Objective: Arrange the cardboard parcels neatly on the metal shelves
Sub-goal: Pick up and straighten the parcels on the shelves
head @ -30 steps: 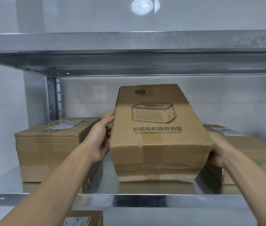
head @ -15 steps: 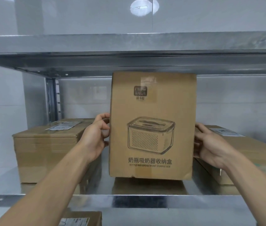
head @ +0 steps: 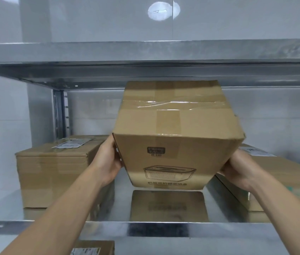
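Observation:
I hold a cardboard parcel (head: 175,137) with a printed storage-box drawing above the middle of the metal shelf (head: 163,230). It is tipped toward me, so its taped end faces up and the printed face slopes down. My left hand (head: 108,162) grips its left side and my right hand (head: 237,168) grips its right side. The parcel's lower edge hangs just above the shelf, and its reflection shows underneath. The fingers behind the parcel are hidden.
A large taped parcel (head: 53,173) with a label stands on the shelf at the left. A flatter labelled parcel (head: 278,179) lies at the right. The upper shelf beam (head: 145,70) runs close above the held parcel. Another parcel (head: 94,248) shows on the shelf below.
The parcel went from lying flat to standing upright, and has now tipped further toward me with its taped end up. Both hands stayed on its sides.

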Motion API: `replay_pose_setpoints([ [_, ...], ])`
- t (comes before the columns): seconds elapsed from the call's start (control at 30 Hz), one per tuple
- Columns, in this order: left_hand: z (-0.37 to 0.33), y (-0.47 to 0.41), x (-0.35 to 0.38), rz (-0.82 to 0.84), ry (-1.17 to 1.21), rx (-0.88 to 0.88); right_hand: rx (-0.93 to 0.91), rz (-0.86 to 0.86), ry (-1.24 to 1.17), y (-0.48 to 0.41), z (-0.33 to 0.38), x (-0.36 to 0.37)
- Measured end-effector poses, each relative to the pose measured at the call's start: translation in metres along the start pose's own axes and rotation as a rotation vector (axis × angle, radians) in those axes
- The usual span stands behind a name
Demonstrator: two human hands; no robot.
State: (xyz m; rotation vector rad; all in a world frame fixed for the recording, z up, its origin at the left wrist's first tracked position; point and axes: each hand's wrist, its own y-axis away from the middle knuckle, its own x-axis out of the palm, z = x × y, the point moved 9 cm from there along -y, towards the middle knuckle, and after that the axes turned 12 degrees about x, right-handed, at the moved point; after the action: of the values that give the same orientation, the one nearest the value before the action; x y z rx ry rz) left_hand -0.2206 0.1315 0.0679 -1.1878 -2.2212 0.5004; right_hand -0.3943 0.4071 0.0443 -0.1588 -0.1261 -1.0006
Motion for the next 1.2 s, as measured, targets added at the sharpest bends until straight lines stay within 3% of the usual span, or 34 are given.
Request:
replay_pose_setpoints([
  [0.23,0.005,0.007,-0.003,0.01,-0.006,-0.016,-0.019,0.089,0.102,0.0,0.008,0.009],
  [0.43,0.011,0.009,-0.011,-0.011,-0.02,-0.084,-0.023,0.103,-0.104,0.011,0.009,0.011],
  [0.67,0.014,0.018,-0.007,0.014,-0.022,-0.122,-0.074,0.031,-0.141,0.008,0.007,0.016],
  [0.83,0.013,0.022,-0.004,0.002,-0.018,-0.124,0.023,0.002,-0.145,0.002,-0.005,0.015],
  [1.03,0.031,0.02,-0.015,-0.028,-0.031,-0.172,0.047,0.131,-0.064,-0.004,-0.015,0.026],
  [1.2,0.049,0.027,-0.016,-0.03,-0.128,-0.227,0.085,0.126,-0.072,-0.012,-0.024,0.025],
])
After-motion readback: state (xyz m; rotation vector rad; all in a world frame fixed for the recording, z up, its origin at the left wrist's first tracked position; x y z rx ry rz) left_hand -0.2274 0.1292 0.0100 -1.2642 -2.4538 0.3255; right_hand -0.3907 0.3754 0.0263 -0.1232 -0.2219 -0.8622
